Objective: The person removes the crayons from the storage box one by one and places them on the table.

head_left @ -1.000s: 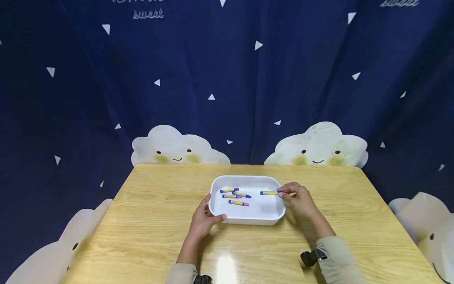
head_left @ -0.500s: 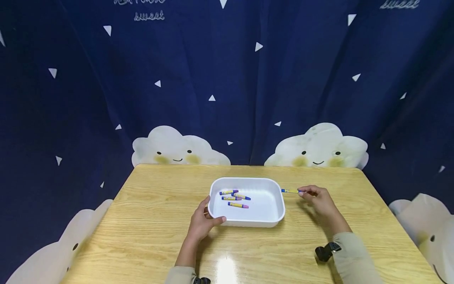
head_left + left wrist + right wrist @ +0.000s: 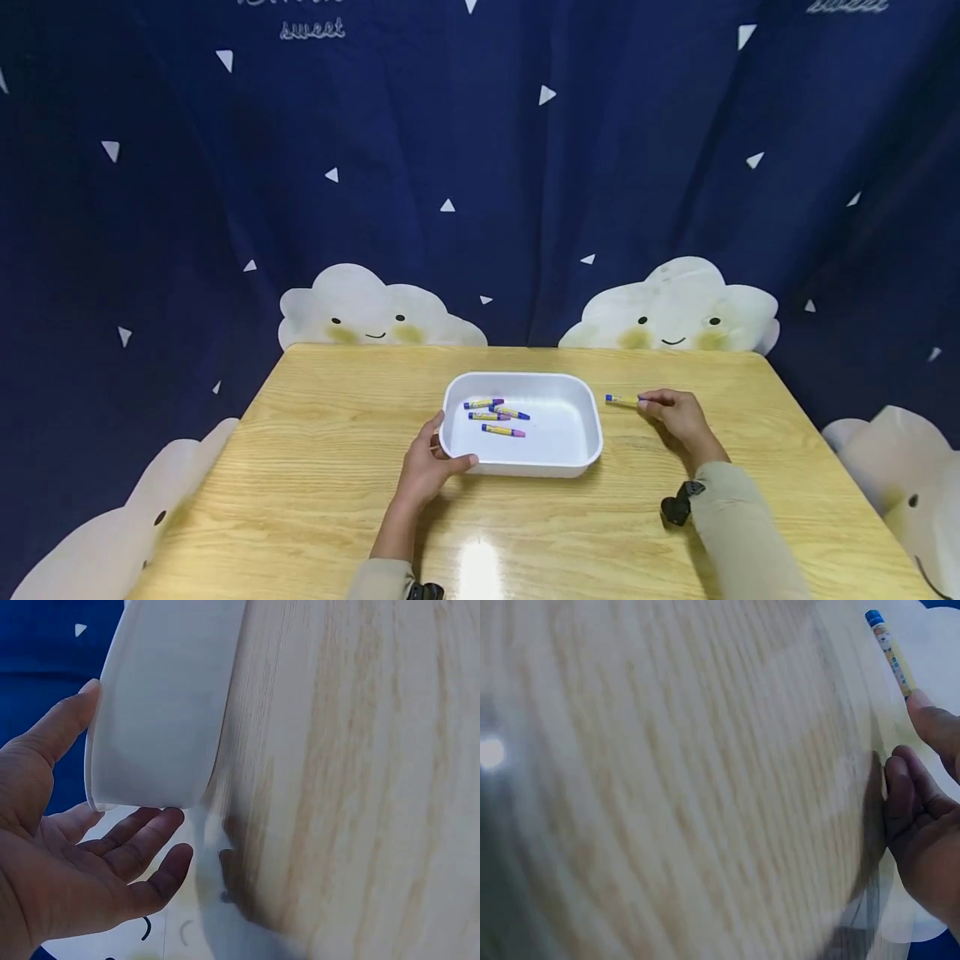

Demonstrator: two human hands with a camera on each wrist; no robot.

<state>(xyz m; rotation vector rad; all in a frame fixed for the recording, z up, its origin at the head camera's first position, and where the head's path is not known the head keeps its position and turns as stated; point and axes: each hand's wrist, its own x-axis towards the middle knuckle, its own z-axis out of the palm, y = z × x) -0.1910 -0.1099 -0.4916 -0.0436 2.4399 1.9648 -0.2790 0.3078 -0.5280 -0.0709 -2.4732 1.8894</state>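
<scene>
A white tray (image 3: 558, 437) stands on the wooden table, holding several crayons (image 3: 503, 431) with yellow wrappers and blue ends in its left half. My left hand (image 3: 426, 471) grips the tray's near left corner, thumb on the rim; the left wrist view has its fingertips against the outer wall (image 3: 165, 705). To the right of the tray, my right hand (image 3: 678, 419) pinches another crayon (image 3: 621, 401) by one end, its blue end pointing left toward the tray. In the right wrist view the thumb covers the far end of that crayon (image 3: 892, 656).
The light wooden table (image 3: 322, 433) reaches back to a dark blue curtain (image 3: 420, 125) printed with clouds and white triangles. Black wrist cameras (image 3: 678, 504) sit at both sleeves.
My right hand has carried the crayon from over the tray's right side out to the right, beyond its rim, then slightly lower. The left hand and tray have hardly moved.
</scene>
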